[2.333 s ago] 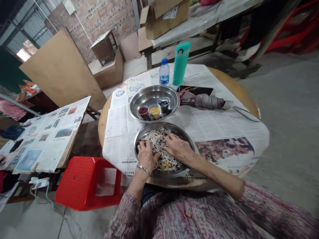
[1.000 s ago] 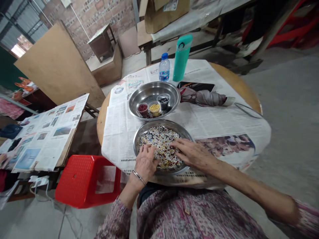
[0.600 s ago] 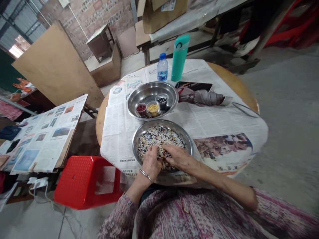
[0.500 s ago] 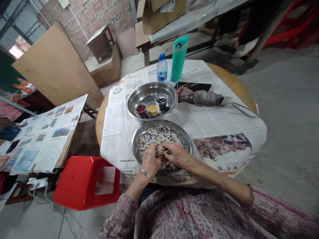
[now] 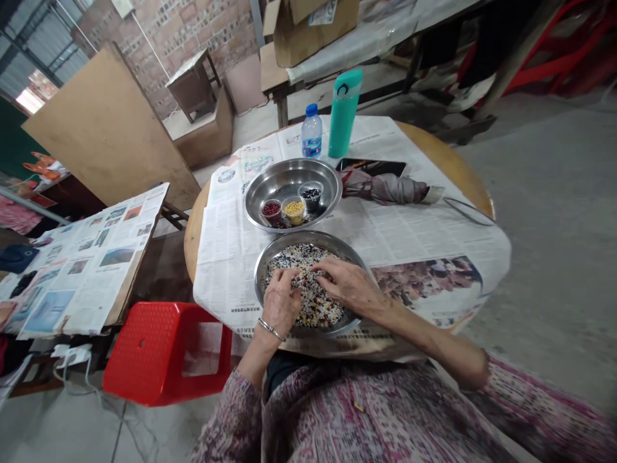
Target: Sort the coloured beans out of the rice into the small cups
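Note:
Both hands are over a steel basin (image 5: 261, 281) of mixed white, black, yellow and red grains and beans (image 5: 315, 299). At the basin's left side is my left hand (image 5: 282, 298), with a silver bangle on its wrist; its fingers are bent and apart, touching the mix. Across from it my right hand (image 5: 344, 283) reaches in from the right, fingers spread over the grains. A gap with loose beans lies between the two hands. Behind stands a second steel basin (image 5: 270, 183) with three clear cups: red beans (image 5: 272, 211), yellow beans (image 5: 294, 210) and black beans (image 5: 311, 198).
Newspaper (image 5: 419, 235) covers the round table. Beyond the far basin are a water bottle (image 5: 312, 134) and a teal flask (image 5: 345, 116). A phone (image 5: 376, 167) and a folded grey umbrella (image 5: 385, 188) lie to the right. A red stool (image 5: 144, 350) stands at left.
My hands have moved apart, the left one to the left and the right one slightly right and up. More of the bean mix shows between them.

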Motion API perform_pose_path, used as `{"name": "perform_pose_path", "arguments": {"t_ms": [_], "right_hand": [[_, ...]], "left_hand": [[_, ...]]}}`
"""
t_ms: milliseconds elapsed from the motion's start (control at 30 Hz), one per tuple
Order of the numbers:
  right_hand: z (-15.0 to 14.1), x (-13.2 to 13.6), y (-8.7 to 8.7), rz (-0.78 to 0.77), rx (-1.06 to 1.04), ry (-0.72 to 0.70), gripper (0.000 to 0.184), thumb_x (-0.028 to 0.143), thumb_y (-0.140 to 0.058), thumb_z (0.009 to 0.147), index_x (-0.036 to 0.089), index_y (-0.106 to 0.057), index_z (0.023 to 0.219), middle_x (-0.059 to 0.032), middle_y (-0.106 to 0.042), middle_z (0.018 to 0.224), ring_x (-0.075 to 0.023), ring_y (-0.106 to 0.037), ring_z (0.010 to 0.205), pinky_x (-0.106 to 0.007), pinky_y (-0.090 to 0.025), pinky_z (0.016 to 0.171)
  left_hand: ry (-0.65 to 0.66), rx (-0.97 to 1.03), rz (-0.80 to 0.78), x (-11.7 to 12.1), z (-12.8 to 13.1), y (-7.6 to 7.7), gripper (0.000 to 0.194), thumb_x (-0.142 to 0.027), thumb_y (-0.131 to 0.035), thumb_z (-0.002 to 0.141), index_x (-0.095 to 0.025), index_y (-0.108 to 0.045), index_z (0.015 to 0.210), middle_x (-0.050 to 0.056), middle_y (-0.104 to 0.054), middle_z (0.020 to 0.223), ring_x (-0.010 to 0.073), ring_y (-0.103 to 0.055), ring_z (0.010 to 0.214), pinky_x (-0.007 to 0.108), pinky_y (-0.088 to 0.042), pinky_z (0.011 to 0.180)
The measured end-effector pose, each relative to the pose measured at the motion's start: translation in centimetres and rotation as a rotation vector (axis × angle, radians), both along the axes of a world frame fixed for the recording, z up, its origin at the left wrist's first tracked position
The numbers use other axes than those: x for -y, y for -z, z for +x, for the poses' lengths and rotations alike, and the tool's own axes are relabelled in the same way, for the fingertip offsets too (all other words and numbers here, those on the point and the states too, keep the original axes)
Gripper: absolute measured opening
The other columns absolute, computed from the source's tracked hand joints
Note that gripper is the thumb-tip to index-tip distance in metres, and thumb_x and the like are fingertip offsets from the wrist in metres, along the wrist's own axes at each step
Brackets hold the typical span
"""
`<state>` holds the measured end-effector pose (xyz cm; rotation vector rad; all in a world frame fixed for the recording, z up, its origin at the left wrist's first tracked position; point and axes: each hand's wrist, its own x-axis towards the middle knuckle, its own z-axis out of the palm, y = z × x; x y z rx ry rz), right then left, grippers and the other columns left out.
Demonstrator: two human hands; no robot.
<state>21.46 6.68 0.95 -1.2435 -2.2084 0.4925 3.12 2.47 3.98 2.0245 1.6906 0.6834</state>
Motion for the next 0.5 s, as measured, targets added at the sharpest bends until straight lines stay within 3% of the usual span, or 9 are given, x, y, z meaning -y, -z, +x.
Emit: {"name": "perform_pose_path", "arguments": {"t_ms": [200, 367, 500], "right_hand": [[1.2, 0.6, 0.0, 0.005, 0.284, 0.017, 0.029, 0.014, -0.048, 0.084, 0.015, -0.064, 0.107, -0.0138, -0.066, 0.107, -0.0279, -0.059, 0.106, -0.037, -0.050, 0.086], [-0.6, 0.9, 2.2, -0.033, 0.154, 0.011, 0.039, 0.013, -0.046, 0.083, 0.014, -0.062, 0.118, -0.0150, -0.066, 0.116, -0.0245, -0.061, 0.110, -0.036, -0.048, 0.095], [-1.4, 0.5, 2.1, -0.199, 0.032, 0.008, 0.035, 0.015, -0.049, 0.080, 0.014, -0.067, 0.110, -0.0120, -0.071, 0.109, -0.0228, -0.064, 0.102, -0.034, -0.047, 0.093]], "left_hand": [[-0.085, -0.145, -0.072, 1.1, -0.8, 0.7, 0.049, -0.021, -0.074, 0.077, -0.018, -0.057, 0.123, 0.011, -0.053, 0.124, 0.0275, -0.051, 0.120, 0.045, -0.045, 0.108], [-0.054, -0.050, -0.104, 0.4, 0.8, 1.9, 0.051, -0.010, -0.068, 0.076, -0.015, -0.057, 0.125, 0.012, -0.059, 0.119, 0.0248, -0.056, 0.115, 0.040, -0.046, 0.107], [-0.044, 0.074, -0.125, -0.5, 1.6, 2.3, 0.051, -0.005, -0.065, 0.072, -0.016, -0.060, 0.121, 0.010, -0.066, 0.116, 0.0244, -0.061, 0.113, 0.041, -0.048, 0.106]]}}
